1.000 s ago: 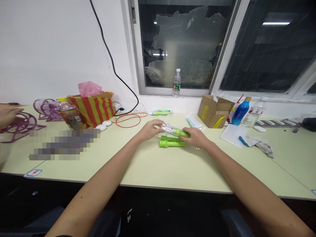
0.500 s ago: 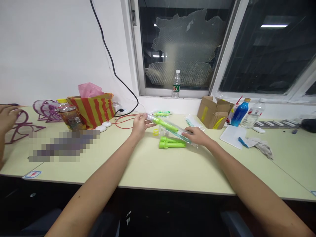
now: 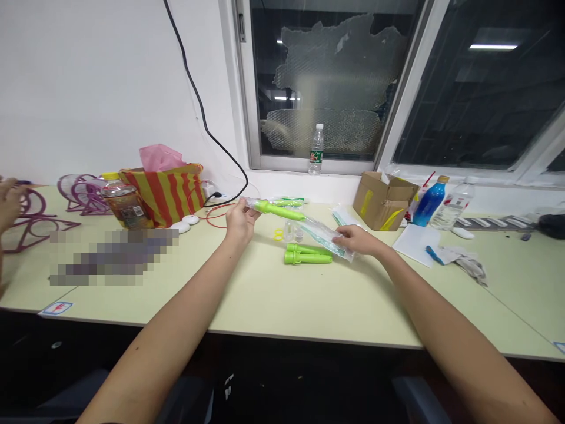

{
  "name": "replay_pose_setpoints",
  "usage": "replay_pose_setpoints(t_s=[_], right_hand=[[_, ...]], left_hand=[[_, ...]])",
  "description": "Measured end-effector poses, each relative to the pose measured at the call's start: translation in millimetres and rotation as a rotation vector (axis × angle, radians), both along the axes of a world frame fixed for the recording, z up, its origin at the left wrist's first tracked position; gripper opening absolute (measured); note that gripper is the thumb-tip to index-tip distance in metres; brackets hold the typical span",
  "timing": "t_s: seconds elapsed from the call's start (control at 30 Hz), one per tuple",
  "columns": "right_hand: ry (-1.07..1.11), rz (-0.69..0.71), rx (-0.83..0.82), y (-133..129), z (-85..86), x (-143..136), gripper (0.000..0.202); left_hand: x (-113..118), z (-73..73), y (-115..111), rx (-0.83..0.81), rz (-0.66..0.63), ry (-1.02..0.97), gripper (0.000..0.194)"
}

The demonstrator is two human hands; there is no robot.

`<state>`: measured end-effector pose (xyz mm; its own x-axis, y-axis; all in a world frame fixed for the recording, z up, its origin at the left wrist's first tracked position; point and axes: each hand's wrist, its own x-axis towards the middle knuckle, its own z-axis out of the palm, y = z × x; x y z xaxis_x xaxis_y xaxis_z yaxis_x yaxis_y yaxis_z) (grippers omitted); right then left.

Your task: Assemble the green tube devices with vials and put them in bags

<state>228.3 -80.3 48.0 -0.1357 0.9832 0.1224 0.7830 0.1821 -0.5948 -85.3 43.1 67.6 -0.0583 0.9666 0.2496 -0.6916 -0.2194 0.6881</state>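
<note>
My left hand grips the left end of a long clear plastic bag with a bright green tube inside it. My right hand pinches the bag's right end, so the bag hangs stretched between both hands above the pale green table. Below the bag, two green tubes lie side by side on the table. A small yellow ring and small clear pieces sit just behind them.
A red-and-yellow striped bag, a drink bottle and pink wire wheels stand at the left, where another person's hand shows. A cardboard box, blue bottle, clear bottle and paper lie at the right. A water bottle stands on the sill.
My hands have drawn apart, my left hand moving up and left, stretching the plastic bag out long. The green tube inside slid toward the left end.
</note>
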Motion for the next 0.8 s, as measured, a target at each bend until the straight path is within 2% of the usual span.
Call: replay_pose_setpoints(t_s=[0.13, 0.27, 0.33, 0.4, 0.6, 0.8], right_hand=[[0.066, -0.105, 0.036, 5, 1.4, 23, 0.037], [0.330, -0.367, 0.071, 17, 4.5, 56, 0.038], [0.503, -0.497, 0.019, 29, 5.0, 69, 0.037], [0.561, -0.580, -0.059, 42, 3.8, 77, 0.034], [0.436, -0.676, -0.161, 84, -4.0, 80, 0.034], [0.150, -0.766, -0.158, 103, -1.1, 84, 0.030]], left_hand=[[-11, 4.0, 6, -0.101, 0.043, -0.110, 0.020], [-9, 2.5, 3, -0.185, 0.014, -0.111, 0.023], [-3, 0.4, -3, -0.200, -0.002, -0.091, 0.023], [2, -1.8, -7, -0.206, -0.014, -0.065, 0.024], [5, -4.9, -10, -0.217, -0.042, -0.017, 0.025], [6, -4.3, -11, -0.243, -0.054, 0.005, 0.025]])
